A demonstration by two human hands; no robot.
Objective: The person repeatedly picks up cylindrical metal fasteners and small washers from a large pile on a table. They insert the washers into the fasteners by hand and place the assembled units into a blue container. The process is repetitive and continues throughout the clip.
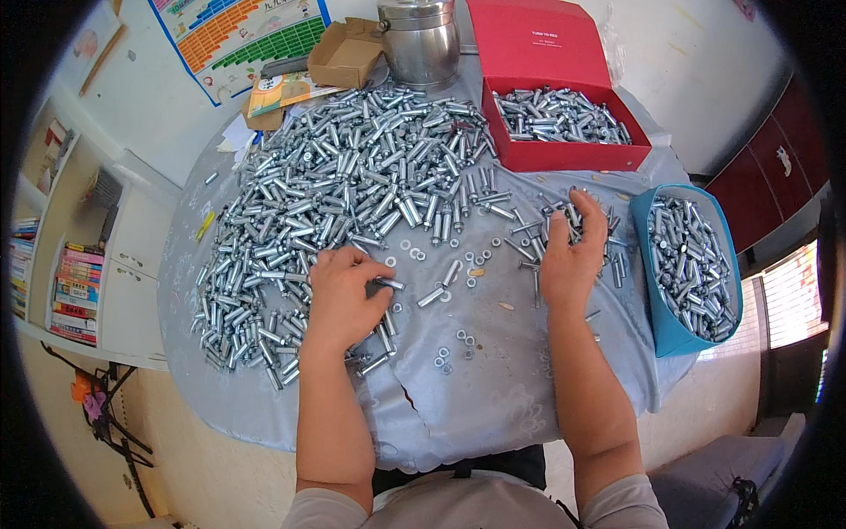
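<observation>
A large heap of silver expansion bolts [352,167] spreads over the left and middle of the table. At the heap's near right edge my left hand [345,295] is closed, thumb and fingers pinching an expansion bolt [389,283] that sticks out to the right. My right hand [575,256] is open, thumb and fingers apart, above a smaller scatter of bolts [526,227] right of the heap. Some of those bolts are hidden behind its fingers. Between my hands lie loose washers [414,253], several nuts [443,353] and a few single bolts [432,297].
A red box [564,157] with its lid raised holds bolts at the back right. Nearer, a teal bin [650,291] full of bolts stands at the table's right edge. A metal pot [420,44] and an open cardboard box [342,55] stand at the back.
</observation>
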